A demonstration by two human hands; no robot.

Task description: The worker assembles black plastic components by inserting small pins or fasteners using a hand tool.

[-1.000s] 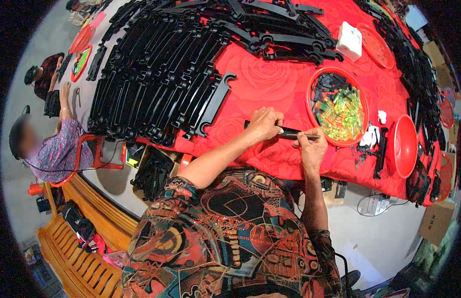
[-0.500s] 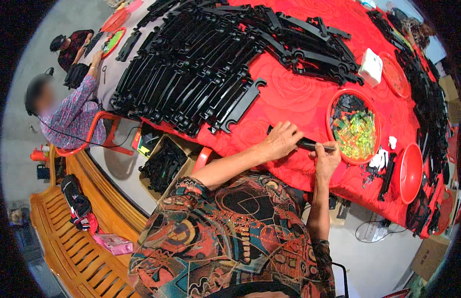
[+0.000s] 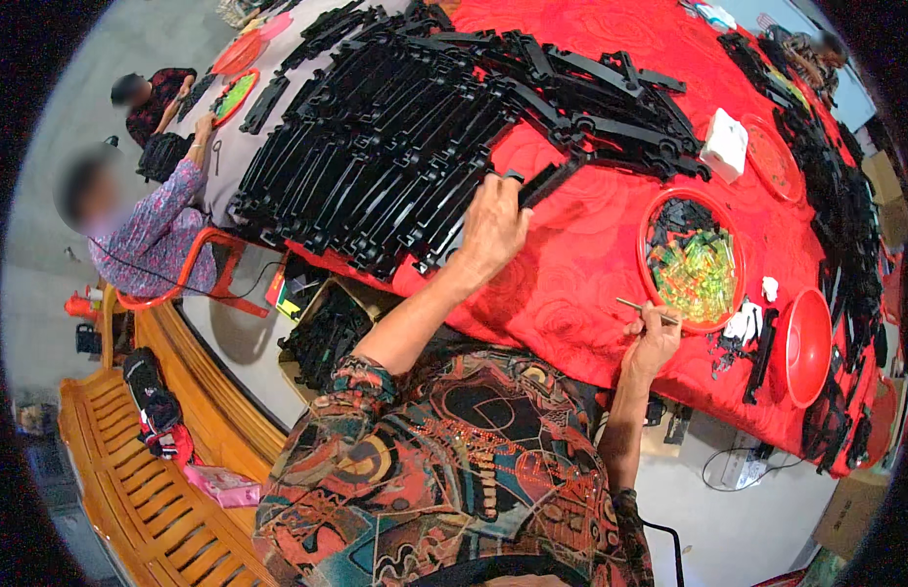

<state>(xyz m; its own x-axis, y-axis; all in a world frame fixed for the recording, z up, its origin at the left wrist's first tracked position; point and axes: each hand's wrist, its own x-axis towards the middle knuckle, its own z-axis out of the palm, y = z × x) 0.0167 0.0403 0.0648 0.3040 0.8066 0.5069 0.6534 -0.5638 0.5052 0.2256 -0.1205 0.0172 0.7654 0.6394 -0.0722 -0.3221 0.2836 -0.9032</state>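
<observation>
My left hand (image 3: 495,223) is closed at the near right edge of a wide pile of black plastic strips (image 3: 376,147). A dark plastic strip (image 3: 552,183) reaches from its fingers toward the far right; the fingers hide the gripped end. My right hand (image 3: 655,338), closed as well, holds a thin stick-like tool (image 3: 632,304) above the red cloth, its tip pointing left. Just beyond that hand stands a red basket (image 3: 642,256) with yellow-green and black plastic scraps inside.
A red bowl (image 3: 808,342) stands tilted at right, near white tissue (image 3: 745,321) and dark crumbs. A tissue pack (image 3: 725,145) and a red plate (image 3: 773,161) lie farther back. Another person (image 3: 146,230) sits at left. A wooden bench (image 3: 170,470) is at lower left.
My left hand has moved left and away from me, from beside my right hand to the pile, with the black strip. My right hand stays near the basket, its tool now clear of the strip.
</observation>
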